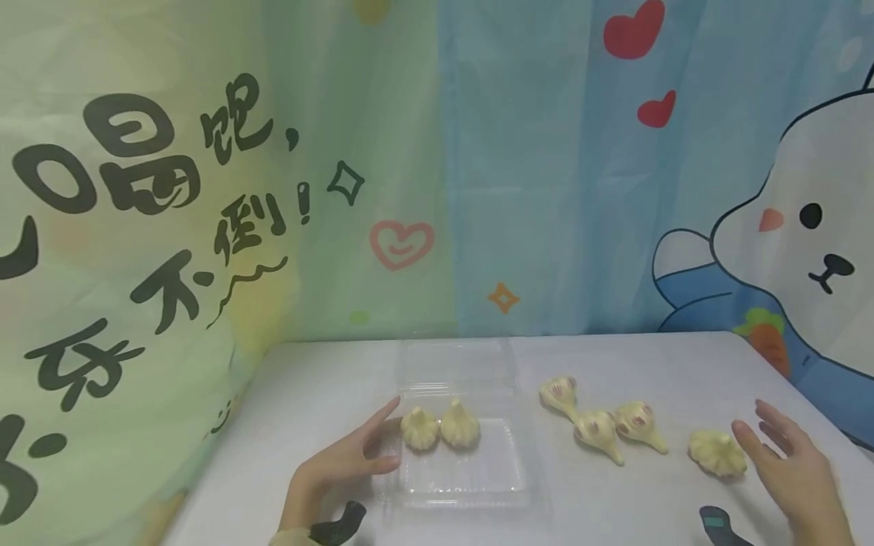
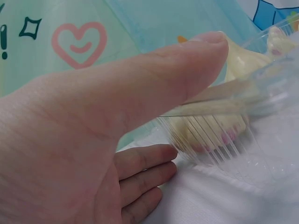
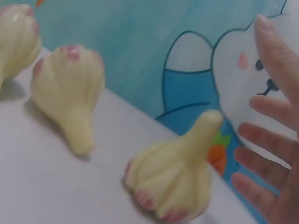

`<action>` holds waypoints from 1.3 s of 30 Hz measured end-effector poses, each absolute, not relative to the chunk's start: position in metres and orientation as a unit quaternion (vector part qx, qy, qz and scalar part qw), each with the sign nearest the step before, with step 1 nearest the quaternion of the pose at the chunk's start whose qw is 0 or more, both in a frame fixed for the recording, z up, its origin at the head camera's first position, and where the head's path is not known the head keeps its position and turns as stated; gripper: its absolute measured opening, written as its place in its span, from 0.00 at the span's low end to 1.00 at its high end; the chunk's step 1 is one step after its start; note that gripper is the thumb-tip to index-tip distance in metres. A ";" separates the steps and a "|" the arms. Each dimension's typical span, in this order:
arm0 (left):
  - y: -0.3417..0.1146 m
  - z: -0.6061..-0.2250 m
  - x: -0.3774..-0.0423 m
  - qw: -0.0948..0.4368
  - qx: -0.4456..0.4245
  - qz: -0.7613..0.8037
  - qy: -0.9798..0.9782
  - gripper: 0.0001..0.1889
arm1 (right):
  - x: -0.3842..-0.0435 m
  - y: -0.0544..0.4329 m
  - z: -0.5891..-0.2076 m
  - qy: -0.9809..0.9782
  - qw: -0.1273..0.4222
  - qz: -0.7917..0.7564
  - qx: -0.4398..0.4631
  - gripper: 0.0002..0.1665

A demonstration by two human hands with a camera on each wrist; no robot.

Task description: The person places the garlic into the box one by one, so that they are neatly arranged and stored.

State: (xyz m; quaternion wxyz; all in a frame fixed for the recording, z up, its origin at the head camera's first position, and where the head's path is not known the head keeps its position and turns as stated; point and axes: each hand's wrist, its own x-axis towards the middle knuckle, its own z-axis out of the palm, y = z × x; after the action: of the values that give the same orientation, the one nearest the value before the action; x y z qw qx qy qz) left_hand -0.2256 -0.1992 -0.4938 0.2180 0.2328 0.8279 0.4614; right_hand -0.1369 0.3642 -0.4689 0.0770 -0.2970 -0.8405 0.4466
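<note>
A clear plastic clamshell box (image 1: 471,474) lies with its lid raised toward the back. Inside, along its back left, sit two garlic bulbs, one at the left (image 1: 419,430) and one beside it (image 1: 460,425). My left hand (image 1: 351,455) is at the box's left side; in the left wrist view the thumb (image 2: 187,65) reaches over by the rim and the other fingers stay low outside the ribbed wall. On the right, my right hand (image 1: 795,462) hovers with spread fingers beside a single garlic bulb (image 1: 717,453), nothing in its grasp.
Three more garlic bulbs lie grouped right of the box: one at the back (image 1: 560,396), one in front (image 1: 598,434), one to the right (image 1: 639,422). The white table (image 1: 328,379) ends at a printed curtain (image 1: 519,167) behind.
</note>
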 end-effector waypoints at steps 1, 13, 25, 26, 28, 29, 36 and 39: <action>-0.199 -0.494 -0.225 0.219 0.231 0.462 0.828 0.47 | -0.137 0.365 -0.473 -0.834 0.079 0.458 -0.299 0.56; -0.200 -0.495 -0.225 0.211 0.238 0.448 0.836 0.47 | -0.127 0.374 -0.489 -0.839 0.079 0.491 -0.220 0.53; -0.195 -0.494 -0.225 0.223 0.221 0.463 0.829 0.48 | -0.127 0.388 -0.497 -0.844 0.024 0.491 -0.212 0.61; -0.195 -0.494 -0.225 0.222 0.219 0.462 0.830 0.48 | -0.127 0.389 -0.498 -0.848 0.018 0.488 -0.207 0.62; -0.195 -0.494 -0.224 0.222 0.218 0.463 0.830 0.48 | -0.127 0.389 -0.500 -0.849 0.008 0.490 -0.199 0.63; -0.195 -0.493 -0.224 0.222 0.217 0.463 0.830 0.48 | -0.126 0.389 -0.500 -0.850 0.002 0.490 -0.194 0.63; -0.194 -0.490 -0.222 0.229 0.217 0.472 0.823 0.47 | -0.126 0.385 -0.503 -0.853 -0.029 0.486 -0.190 0.64; -0.194 -0.492 -0.223 0.231 0.218 0.472 0.822 0.47 | -0.126 0.386 -0.502 -0.858 -0.053 0.475 -0.187 0.66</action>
State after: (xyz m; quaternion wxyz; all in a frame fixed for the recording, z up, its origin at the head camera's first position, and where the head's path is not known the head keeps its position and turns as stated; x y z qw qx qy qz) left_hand -0.2231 -0.1939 -0.4916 0.2306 0.2182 0.8224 0.4722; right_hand -0.1264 0.3856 -0.5024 -0.0526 -0.1869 -0.8580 0.4755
